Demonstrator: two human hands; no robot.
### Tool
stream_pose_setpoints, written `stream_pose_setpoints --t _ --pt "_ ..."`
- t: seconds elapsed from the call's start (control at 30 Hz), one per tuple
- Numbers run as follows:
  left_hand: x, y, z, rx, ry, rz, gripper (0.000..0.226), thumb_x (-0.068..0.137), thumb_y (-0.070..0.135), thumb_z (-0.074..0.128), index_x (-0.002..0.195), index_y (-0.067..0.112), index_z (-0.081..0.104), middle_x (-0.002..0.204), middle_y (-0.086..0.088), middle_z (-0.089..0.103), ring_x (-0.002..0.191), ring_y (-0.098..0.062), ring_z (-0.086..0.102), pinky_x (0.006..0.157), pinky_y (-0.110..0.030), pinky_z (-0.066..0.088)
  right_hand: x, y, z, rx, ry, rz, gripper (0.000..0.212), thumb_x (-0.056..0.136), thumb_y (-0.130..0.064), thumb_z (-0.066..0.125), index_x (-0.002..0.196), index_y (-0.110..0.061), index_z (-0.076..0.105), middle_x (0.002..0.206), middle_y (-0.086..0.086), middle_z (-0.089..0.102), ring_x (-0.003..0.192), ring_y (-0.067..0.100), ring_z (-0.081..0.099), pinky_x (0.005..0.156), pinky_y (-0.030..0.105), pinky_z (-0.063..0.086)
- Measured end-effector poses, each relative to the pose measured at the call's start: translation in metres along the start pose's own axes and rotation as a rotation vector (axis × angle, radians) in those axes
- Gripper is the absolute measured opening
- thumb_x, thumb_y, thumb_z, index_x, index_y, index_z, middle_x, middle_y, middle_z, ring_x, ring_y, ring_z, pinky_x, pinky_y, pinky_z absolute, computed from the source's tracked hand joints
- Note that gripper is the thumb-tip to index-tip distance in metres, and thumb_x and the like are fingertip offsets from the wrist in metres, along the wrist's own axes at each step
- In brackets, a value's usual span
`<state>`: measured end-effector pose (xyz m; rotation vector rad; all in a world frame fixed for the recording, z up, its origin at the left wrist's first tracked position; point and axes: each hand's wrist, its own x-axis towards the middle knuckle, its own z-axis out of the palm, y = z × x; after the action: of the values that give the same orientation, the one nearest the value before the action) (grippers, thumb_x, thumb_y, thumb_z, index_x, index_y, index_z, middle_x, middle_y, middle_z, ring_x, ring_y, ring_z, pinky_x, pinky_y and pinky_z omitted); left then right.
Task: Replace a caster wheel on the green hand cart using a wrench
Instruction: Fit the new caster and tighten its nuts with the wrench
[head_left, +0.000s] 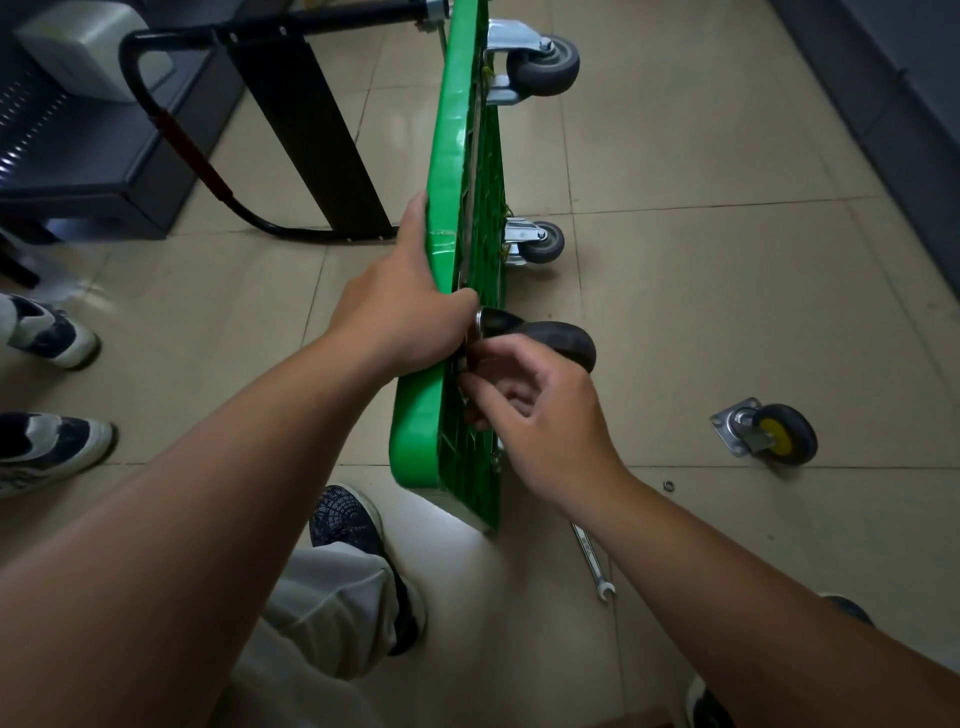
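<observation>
— Where is the cart?

— The green hand cart (447, 218) stands on its long edge on the tiled floor (701, 291), its ribbed underside turned to the right. Its black handle (171, 119) lies folded out to the left.

— And the hands?

— They are close together but not touching. The left hand (400, 306) grips the upper rim of the deck, with the thumb hooked over the edge. The right hand (545, 415) is at the underside, its fingers and thumb curled round the base of the black caster (556, 338) where the plate meets the deck. Whether it also pinches a bolt or nut I cannot tell.

— The wrench?

— The wrench (592, 564) lies on the floor beside the near corner of the cart, partly hidden by the right forearm, and neither hand touches it.

— Any other wheels?

— Two grey casters (543, 62) sit on the far end of the deck. A loose caster (769, 434) with a yellow hub lies on the floor to the right, well apart from the cart, and a small metal ring (669, 486) lies near it.

— Anything else?

— Another person's shoes (47, 332) are at the left edge.
</observation>
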<state>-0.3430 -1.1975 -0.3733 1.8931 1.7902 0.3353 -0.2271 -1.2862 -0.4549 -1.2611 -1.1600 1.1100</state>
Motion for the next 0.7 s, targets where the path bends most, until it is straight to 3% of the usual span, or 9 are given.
stream_pose_setpoints --t 0.13,0.27,0.37,0.47,0.6,0.7 --pt "-0.001 0.0 -0.001 -0.002 -0.001 -0.007 0.096 0.089 0.027 0.063 0.158 0.047 0.0 0.114 0.001 0.061 0.087 -0.024 0.065 0.08 -0.041 0.056 0.0 0.013 -0.001 -0.14 -0.003 -0.061 0.012 0.094 -0.023 0.069 0.093 -0.013 0.074 0.075 0.004 0.071 0.068 0.022 0.067 0.063 0.04 0.059" --pt "0.0 -0.001 -0.001 -0.03 -0.017 -0.003 0.095 0.092 0.028 0.063 0.158 0.047 -0.002 0.109 0.005 0.058 0.08 -0.017 0.064 0.072 -0.036 0.053 -0.022 0.055 -0.011 -0.293 0.181 -0.167 0.017 0.095 -0.03 0.066 0.099 -0.015 0.073 0.08 -0.006 0.068 0.072 0.01 0.065 0.064 0.027 0.056" --pt "0.001 -0.001 -0.001 0.008 -0.009 -0.019 0.095 0.092 0.033 0.063 0.158 0.047 -0.003 0.109 0.006 0.053 0.084 -0.023 0.064 0.076 -0.036 0.051 -0.038 0.112 -0.037 -0.516 0.287 0.055 0.011 0.095 -0.031 0.064 0.1 -0.024 0.07 0.076 -0.013 0.064 0.067 0.006 0.061 0.062 0.034 0.056" --pt "0.002 -0.001 0.0 0.051 -0.005 -0.037 0.095 0.091 0.035 0.063 0.157 0.049 -0.004 0.107 0.003 0.054 0.087 -0.031 0.063 0.078 -0.039 0.051 -0.046 0.172 -0.064 -0.778 0.22 0.332 0.017 0.093 -0.035 0.064 0.107 -0.026 0.064 0.086 -0.013 0.063 0.075 0.007 0.06 0.068 0.037 0.057" --pt "0.003 -0.003 0.001 0.061 -0.006 -0.032 0.095 0.091 0.037 0.062 0.156 0.051 -0.005 0.106 -0.001 0.06 0.081 -0.029 0.064 0.076 -0.042 0.053 -0.052 0.224 -0.072 -0.821 0.122 0.551 0.04 0.09 -0.041 0.067 0.125 -0.022 0.059 0.113 -0.003 0.062 0.097 0.014 0.061 0.081 0.033 0.053" --pt "0.003 -0.004 0.001 0.054 0.0 -0.027 0.093 0.091 0.038 0.061 0.155 0.053 -0.005 0.106 -0.001 0.06 0.079 -0.028 0.065 0.075 -0.043 0.054 -0.06 0.253 -0.07 -0.845 0.053 0.6 0.044 0.091 -0.041 0.067 0.128 -0.02 0.059 0.117 0.001 0.063 0.103 0.018 0.061 0.082 0.031 0.05"
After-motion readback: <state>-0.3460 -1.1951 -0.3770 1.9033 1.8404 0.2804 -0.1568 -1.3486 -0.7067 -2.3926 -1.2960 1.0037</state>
